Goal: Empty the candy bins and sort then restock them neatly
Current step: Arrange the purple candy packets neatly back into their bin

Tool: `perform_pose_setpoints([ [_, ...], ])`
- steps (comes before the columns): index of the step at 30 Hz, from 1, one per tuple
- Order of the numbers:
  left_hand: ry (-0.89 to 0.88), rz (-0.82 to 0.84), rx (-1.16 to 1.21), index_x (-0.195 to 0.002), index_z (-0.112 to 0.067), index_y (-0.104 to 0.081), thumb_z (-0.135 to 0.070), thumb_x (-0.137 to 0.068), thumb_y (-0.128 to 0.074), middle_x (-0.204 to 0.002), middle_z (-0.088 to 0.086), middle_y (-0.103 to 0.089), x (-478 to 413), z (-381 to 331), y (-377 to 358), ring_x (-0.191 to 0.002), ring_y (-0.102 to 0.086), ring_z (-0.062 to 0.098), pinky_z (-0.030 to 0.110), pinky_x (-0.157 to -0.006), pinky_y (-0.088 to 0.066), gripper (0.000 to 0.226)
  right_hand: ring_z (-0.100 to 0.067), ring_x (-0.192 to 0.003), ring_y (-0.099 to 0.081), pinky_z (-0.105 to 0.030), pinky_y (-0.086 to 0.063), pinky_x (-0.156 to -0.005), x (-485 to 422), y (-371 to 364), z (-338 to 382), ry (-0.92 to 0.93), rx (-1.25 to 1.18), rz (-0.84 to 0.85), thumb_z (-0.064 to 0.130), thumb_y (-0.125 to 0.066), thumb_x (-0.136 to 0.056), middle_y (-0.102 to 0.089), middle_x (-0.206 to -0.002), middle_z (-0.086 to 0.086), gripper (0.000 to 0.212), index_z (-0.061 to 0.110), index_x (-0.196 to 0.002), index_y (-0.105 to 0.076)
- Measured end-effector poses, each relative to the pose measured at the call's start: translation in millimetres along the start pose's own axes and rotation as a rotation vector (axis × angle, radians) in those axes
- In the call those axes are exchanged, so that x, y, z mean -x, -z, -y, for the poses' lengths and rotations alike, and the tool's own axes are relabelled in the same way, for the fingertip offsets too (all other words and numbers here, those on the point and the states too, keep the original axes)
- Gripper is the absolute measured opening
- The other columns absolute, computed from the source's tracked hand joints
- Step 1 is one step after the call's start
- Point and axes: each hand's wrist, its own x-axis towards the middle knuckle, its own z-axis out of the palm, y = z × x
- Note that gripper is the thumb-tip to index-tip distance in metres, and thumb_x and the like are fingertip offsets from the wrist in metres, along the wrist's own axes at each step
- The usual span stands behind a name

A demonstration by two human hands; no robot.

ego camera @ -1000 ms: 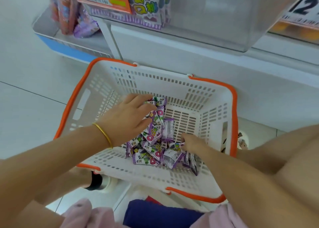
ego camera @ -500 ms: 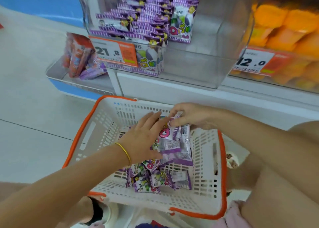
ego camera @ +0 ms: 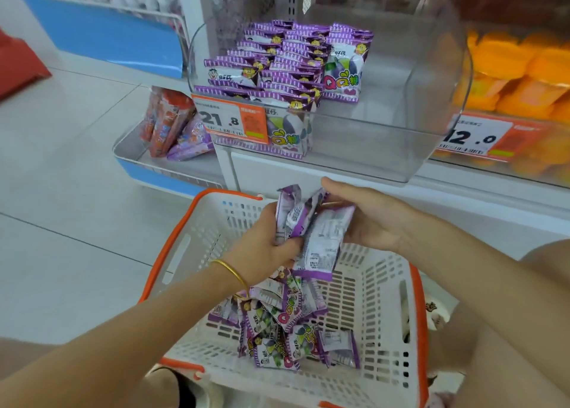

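I grip a bundle of purple candy packets [ego camera: 311, 231] between my left hand [ego camera: 262, 250] and right hand [ego camera: 370, 219], both curled round it. I hold it above the white basket [ego camera: 379, 287], likely to square the edges so the packets stack flush beside the rows [ego camera: 287, 65] in the clear bin [ego camera: 401, 123]. Loose packets [ego camera: 283, 330] lie in the basket.

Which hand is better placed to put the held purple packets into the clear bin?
Probably the right hand: it holds the purple packets higher, nearest the bare half of the clear bin.
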Motion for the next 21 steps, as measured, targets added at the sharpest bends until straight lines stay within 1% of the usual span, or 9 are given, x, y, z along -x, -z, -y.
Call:
perform_pose_setpoints([
  [2,0.026,-0.010,0.080,-0.120,-0.023,-0.036,-0.011,-0.093,-0.056,-0.101,-0.010,-0.058,-2.4,-3.9,2.6,-0.088,-0.059,0.006,0.010,-0.071,-0.051,0.036,-0.028,-0.090,-0.060,-0.033,-0.053,-0.076,3.3,-3.0,1.7,0.038,0.008,0.125,0.025,-0.057,-0.081,-0.063,-0.107,-0.019,0.042,0.001,-0.116,-0.058],
  [4,0.070,-0.016,0.160,-0.120,-0.028,-0.038,-0.015,-0.094,-0.054,-0.103,-0.020,-0.054,-3.7,-7.1,5.6,-0.093,-0.054,-0.003,0.002,-0.069,-0.043,0.033,-0.026,-0.085,-0.064,-0.032,-0.056,-0.072,1.3,-2.7,2.5,0.072,-0.011,0.078,0.002,-0.058,-0.082,-0.065,-0.104,-0.018,0.044,0.000,-0.125,-0.053],
  [5,0.110,-0.021,0.196,-0.117,-0.032,-0.042,-0.021,-0.093,-0.056,-0.104,-0.020,-0.055,-5.3,-7.0,7.6,-0.097,-0.055,0.000,0.005,-0.075,-0.044,0.030,-0.026,-0.085,-0.065,-0.032,-0.056,-0.072,0.4,-1.5,2.8,0.072,-0.008,0.020,-0.005,-0.059,-0.081,-0.066,-0.103,-0.018,0.049,0.004,-0.128,-0.053],
  [7,0.219,-0.053,0.258,-0.104,-0.043,-0.053,-0.041,-0.078,-0.063,-0.108,-0.009,-0.062,-8.3,-6.5,9.6,-0.108,-0.058,0.017,0.031,-0.096,-0.047,0.028,-0.026,-0.084,-0.064,-0.033,-0.055,-0.072,-0.7,0.0,3.5,0.051,0.019,-0.032,-0.012,-0.058,-0.081,-0.066,-0.099,-0.018,0.051,0.008,-0.128,-0.052],
  [9,0.300,-0.099,0.367,-0.087,-0.041,-0.060,-0.044,-0.064,-0.063,-0.107,0.006,-0.065,-10.3,-8.9,10.8,-0.107,-0.059,0.033,0.056,-0.096,-0.046,0.024,-0.025,-0.081,-0.064,-0.033,-0.055,-0.069,-1.8,1.0,2.9,0.023,0.024,-0.054,-0.013,-0.057,-0.083,-0.066,-0.094,-0.017,0.048,0.009,-0.125,-0.052],
  [11,0.350,-0.159,0.459,-0.090,-0.023,-0.057,-0.032,-0.074,-0.060,-0.108,0.018,-0.062,-11.5,-12.2,11.3,-0.097,-0.062,0.036,0.055,-0.085,-0.053,0.019,-0.024,-0.077,-0.064,-0.030,-0.056,-0.064,-1.9,0.2,3.3,0.016,0.030,-0.098,-0.012,-0.057,-0.084,-0.065,-0.091,-0.016,0.044,0.006,-0.123,-0.052],
  [14,0.410,-0.223,0.528,-0.089,-0.013,-0.052,-0.016,-0.089,-0.048,-0.097,0.019,-0.059,-15.6,-10.5,13.4,-0.067,-0.065,0.024,0.040,-0.063,-0.056,0.005,-0.019,-0.068,-0.063,-0.024,-0.055,-0.058,0.3,0.9,6.6,0.077,0.064,-0.158,-0.011,-0.057,-0.084,-0.064,-0.085,-0.014,0.030,0.004,-0.110,-0.057],
  [17,0.459,-0.223,0.521,-0.091,-0.012,-0.053,-0.014,-0.092,-0.044,-0.094,0.020,-0.061,-16.8,-10.4,15.2,-0.064,-0.066,0.024,0.036,-0.052,-0.058,0.010,-0.013,-0.074,-0.061,-0.018,-0.051,-0.067,5.1,6.2,9.6,0.309,0.366,-0.297,-0.008,-0.062,-0.084,-0.063,-0.088,-0.008,0.025,0.007,-0.104,-0.062],
  [21,0.525,-0.191,0.462,-0.092,-0.012,-0.054,-0.017,-0.093,-0.042,-0.089,0.017,-0.063,-14.4,-8.9,15.1,-0.062,-0.067,0.025,0.040,-0.054,-0.059,0.013,-0.003,-0.084,-0.061,-0.007,-0.045,-0.077,16.9,-2.0,6.3,0.802,0.725,-0.413,-0.008,-0.062,-0.083,-0.064,-0.089,0.006,0.035,0.024,-0.097,-0.064],
])
